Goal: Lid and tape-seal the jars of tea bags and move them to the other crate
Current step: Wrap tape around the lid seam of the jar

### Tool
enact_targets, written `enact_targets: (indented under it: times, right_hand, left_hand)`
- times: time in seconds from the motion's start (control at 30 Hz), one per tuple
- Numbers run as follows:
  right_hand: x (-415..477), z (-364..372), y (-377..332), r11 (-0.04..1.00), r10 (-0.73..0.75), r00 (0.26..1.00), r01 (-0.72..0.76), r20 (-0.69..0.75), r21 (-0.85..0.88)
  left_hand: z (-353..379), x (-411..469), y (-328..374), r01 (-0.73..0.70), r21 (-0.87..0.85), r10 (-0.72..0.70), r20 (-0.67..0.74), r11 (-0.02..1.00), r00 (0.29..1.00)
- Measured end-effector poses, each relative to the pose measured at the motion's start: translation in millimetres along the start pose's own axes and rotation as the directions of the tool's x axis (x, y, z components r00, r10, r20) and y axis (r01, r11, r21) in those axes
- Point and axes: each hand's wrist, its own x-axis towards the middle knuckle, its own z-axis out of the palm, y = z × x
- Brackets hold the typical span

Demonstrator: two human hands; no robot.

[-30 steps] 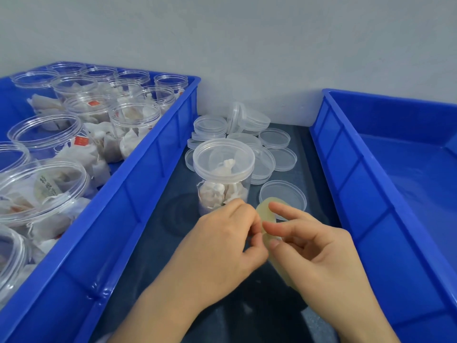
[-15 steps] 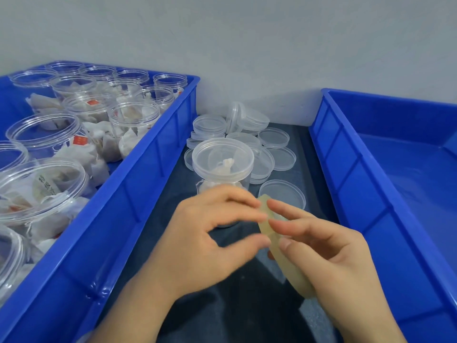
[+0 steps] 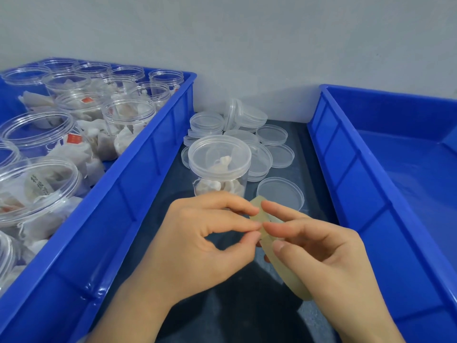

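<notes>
Our left hand [image 3: 197, 238] is closing again: half a second back its fingers were spread wide over the yellowish, translucent roll of tape [image 3: 257, 211], and now the thumb and forefinger are coming together in a tight grip at the roll's edge. Our right hand [image 3: 321, 256] is keeping its grip curled round the roll, holding it on edge just near of the jar. We are reading this as still picking for the loose end of the tape, so the sealing is not starting yet.

The clear round plastic jar of tea bags [image 3: 219, 184] is standing upright on the dark bench [image 3: 168, 194] between the two crates, already wearing its frosted round lid [image 3: 219, 154] and not moving. Spare clear lids [image 3: 279, 154] are lying stacked and scattered behind and to the right of it.

The blue plastic crate on the left [image 3: 138, 174] is holding many open clear jars [image 3: 37, 134], with white tea bags both in them and lying loose between them. The blue plastic crate on the right [image 3: 346, 169] is showing only its blue floor.
</notes>
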Motion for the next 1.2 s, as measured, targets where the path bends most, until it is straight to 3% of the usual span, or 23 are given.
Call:
enact_targets:
  times: [0.27,0.57,0.87,1.2]
  right_hand:
    - [1,1,3,0.993,-0.024,1.000,0.025,0.010,-0.119]
    - [1,6,7,0.989,-0.072,0.997,0.072,0.010,-0.126]
    - [3,2,8,0.994,-0.064,0.998,0.065,0.008,-0.087]
    - [5,2,18,0.986,-0.083,0.997,0.081,-0.004,-0.144]
  left_hand:
    - [2,-1,1,0.113,-0.060,-0.113,0.010,0.992,0.994]
    - [11,-1,2,0.086,0.109,-0.073,-0.121,0.990,0.990]
    - [2,-2,-1,0.200,-0.128,-0.195,0.049,0.971,0.980]
    - [11,-3,4,0.090,0.106,-0.090,-0.010,0.990,0.996]
